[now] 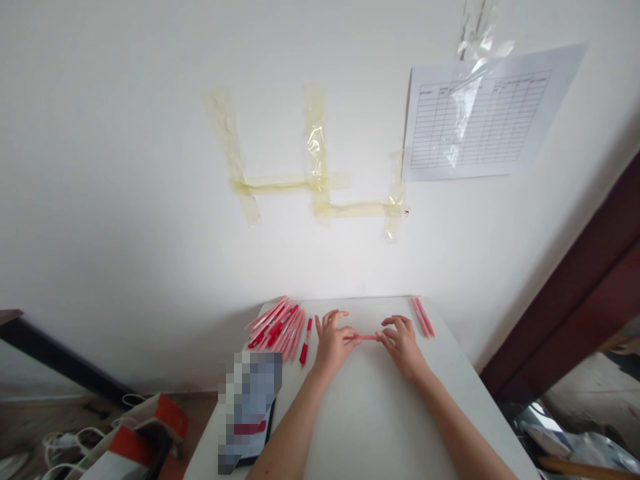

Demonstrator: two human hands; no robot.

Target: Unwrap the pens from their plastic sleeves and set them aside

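A slim pink pen [369,337] lies level between my two hands, above the middle of the table. My left hand [332,341] pinches one end with thumb and forefinger, its other fingers raised. At the opposite end, the fingertips of my right hand [403,344] are closed on the same pen. Just left of my left hand is a single red pen [306,341]. Beyond it, a heap of pink and red pens [277,327] covers the back left corner. Two pink pens [423,317] rest side by side to the right of my right hand.
The white table [380,420] stands against a white wall with yellowed tape [280,183] and a printed table sheet [480,120]. A phone-like device [257,440], partly blurred out, lies front left. Paper bags [130,443] stand on the floor left; dark red wood [565,300] rises at right.
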